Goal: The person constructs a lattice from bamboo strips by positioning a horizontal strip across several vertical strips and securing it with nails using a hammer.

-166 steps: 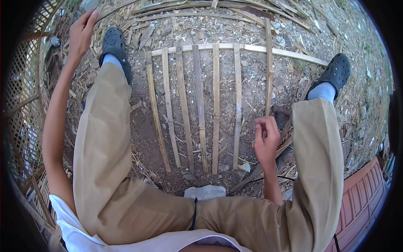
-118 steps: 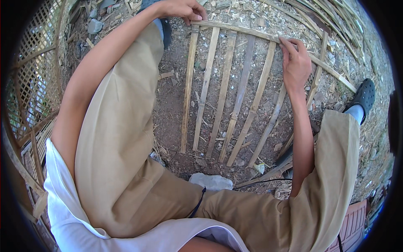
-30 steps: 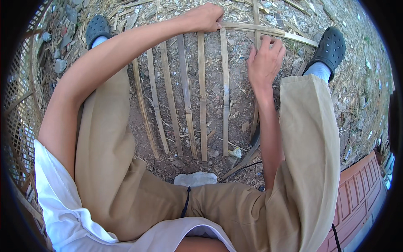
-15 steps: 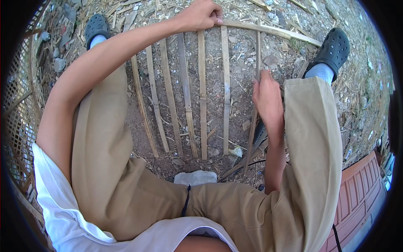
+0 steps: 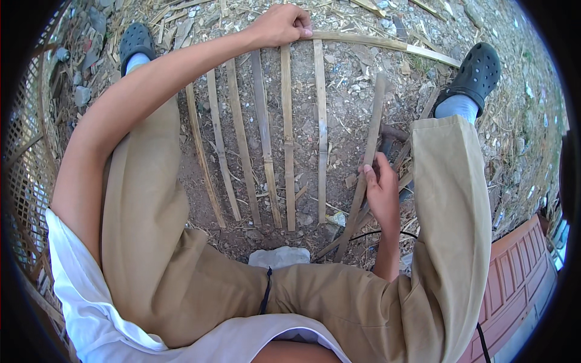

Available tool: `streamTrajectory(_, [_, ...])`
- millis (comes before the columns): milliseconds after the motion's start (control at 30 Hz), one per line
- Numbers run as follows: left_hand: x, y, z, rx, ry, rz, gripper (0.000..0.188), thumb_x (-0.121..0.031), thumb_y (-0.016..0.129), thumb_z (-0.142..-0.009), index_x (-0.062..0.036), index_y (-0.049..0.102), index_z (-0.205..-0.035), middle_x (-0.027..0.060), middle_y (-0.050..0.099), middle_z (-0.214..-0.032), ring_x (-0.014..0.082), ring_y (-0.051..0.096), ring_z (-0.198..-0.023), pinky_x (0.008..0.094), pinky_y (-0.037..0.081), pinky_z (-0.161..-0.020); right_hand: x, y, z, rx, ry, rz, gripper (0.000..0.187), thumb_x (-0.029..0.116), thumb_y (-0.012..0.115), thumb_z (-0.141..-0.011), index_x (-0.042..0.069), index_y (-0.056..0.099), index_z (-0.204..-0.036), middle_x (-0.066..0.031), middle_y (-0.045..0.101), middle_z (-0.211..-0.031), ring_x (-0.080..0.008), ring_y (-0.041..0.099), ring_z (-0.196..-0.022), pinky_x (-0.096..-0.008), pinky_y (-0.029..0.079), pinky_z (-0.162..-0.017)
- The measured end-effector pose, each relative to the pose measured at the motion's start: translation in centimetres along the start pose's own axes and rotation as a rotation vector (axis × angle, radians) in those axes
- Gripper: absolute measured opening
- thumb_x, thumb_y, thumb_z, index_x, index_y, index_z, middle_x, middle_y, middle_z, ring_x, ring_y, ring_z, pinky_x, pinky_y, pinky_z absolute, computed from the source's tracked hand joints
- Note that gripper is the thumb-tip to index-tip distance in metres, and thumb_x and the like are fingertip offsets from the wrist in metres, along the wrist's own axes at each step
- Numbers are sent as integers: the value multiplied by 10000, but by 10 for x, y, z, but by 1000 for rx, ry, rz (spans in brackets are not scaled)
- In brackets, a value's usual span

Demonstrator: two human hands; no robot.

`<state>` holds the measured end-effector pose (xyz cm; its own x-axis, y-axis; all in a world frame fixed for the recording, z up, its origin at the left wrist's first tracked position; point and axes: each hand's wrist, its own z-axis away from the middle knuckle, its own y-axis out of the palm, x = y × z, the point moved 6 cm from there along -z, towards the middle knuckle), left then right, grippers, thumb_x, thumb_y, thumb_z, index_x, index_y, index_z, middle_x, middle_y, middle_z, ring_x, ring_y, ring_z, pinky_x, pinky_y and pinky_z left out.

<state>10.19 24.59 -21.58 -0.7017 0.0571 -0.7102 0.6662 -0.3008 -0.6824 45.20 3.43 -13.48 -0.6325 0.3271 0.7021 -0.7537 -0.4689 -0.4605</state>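
Head view, and both grips are busy! The left hand [image 5: 281,25], at the far side, has thumb and fingers closed on a crosswise wooden strip [image 5: 360,39]; the right hand [image 5: 382,187], low and nearer the body, pinches a loose strip [image 5: 373,121] at about mid-length, just above the ground. Between the legs lie six slender strips [image 5: 287,121], side by side, and the loose one sits to their right, well apart from the sixth.

Trouble spots? Plenty. Should the left grip slacken, the crosswise strip could pivot and lose its line over the others; whether anything is fastened there, I can't tell, as hand and forearm cover that stretch. The loose strip is held at one place only, so a twist of the wrist could swing its ends and knock the sixth strip askew. And watch that near end: it lies by a black cable [image 5: 365,235] and over scrap wood, where it could snag.

Now the lines! The loose strip's long axis runs away from the body, far end leaning right, near end leaning left, the far tip stopping short of the crosswise piece. That one runs left to right, dipping toward the right shoe [image 5: 477,72].
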Motion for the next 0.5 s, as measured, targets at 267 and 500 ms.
streamTrajectory(267, [2,1,1,30,31,18,233,-254,838,-994,-48,840,-1103,118,812,-932,227,774,-891,408,593,-836,78,-35,-90,129,-169,-625,290,109,636,-1136,-70,698,-1356,-98,772,-1110,-140,723,-992,-266,576,-842])
streamTrajectory(500, [2,1,2,33,48,-30,238,-279,826,-1018,-58,823,-1106,73,780,-907,186,717,-839,393,557,-780,90,-125,-177,-660,-536,-1177,264,68,619,-1151,-87,504,-1331,-221,672,-1229,-314,702,-1097,-480,690,-997])
